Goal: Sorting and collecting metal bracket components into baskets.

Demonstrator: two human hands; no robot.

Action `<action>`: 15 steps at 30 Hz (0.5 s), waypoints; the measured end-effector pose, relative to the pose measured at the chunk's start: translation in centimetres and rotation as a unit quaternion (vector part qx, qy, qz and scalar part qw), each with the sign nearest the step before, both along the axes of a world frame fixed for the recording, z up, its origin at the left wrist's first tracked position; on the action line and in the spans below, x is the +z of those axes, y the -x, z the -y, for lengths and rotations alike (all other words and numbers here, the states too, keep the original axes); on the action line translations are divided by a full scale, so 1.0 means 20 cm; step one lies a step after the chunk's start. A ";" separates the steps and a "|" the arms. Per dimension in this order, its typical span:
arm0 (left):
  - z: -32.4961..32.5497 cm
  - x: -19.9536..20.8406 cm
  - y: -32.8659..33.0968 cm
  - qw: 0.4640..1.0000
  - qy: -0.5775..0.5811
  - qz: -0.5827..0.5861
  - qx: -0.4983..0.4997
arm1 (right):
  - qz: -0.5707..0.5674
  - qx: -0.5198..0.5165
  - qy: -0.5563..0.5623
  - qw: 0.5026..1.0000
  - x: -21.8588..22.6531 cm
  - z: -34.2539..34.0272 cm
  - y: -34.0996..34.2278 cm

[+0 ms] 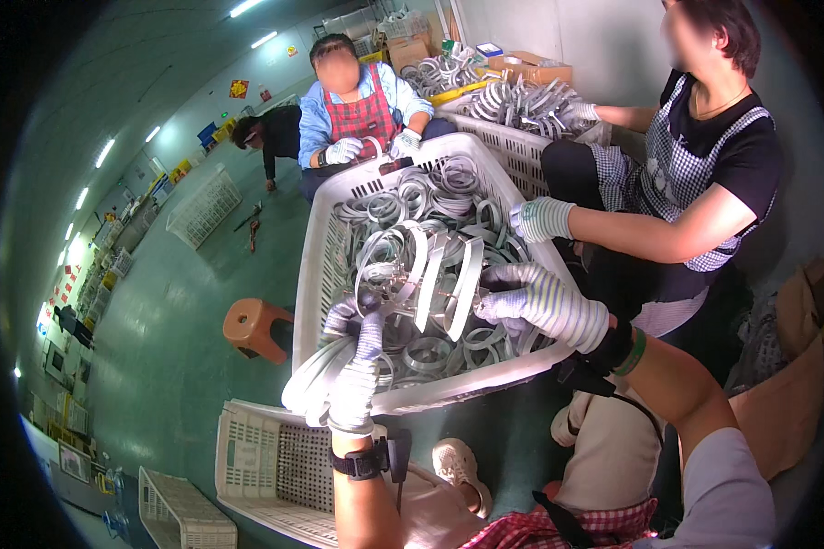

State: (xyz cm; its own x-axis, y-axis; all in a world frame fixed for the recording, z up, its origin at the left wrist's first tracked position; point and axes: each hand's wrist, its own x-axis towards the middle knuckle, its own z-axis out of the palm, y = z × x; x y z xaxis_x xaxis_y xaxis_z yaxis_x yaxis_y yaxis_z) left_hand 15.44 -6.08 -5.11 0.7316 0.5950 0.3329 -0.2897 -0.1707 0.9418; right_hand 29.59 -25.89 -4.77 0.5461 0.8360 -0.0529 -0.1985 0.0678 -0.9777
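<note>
Honestly, we'd call this early days, just going by how loaded our crate (467, 393) looks. The pile (456, 178) of pale rings spreads right across it, all jumbled together. What we've got gathered: our left hand (355, 331) is curled around a bunch of rings (316, 380), hanging off its outer side by the near left corner. Our right hand (545, 306) looks to be pinching the end of a row of rings (424, 288), tilted on edge between our two hands, above the pile. We can't tell if that row is linked or loose. Plenty left, we reckon: there's also a heap (513, 102) of similar rings in the crate behind. The person across (362, 114) and the person on our right (696, 192) both have gloved hands at our crate's rim, so it's shared work.
</note>
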 end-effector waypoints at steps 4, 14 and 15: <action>0.04 0.02 0.01 0.999 0.012 0.045 -0.016 | 0.039 -0.012 0.017 0.999 -0.01 0.01 -0.01; 0.06 0.00 0.00 0.994 -0.010 0.093 -0.056 | 0.108 -0.020 0.043 0.993 -0.03 0.00 0.00; 0.06 0.01 0.01 0.993 -0.015 0.092 -0.066 | 0.109 -0.020 0.041 0.993 -0.03 0.00 0.00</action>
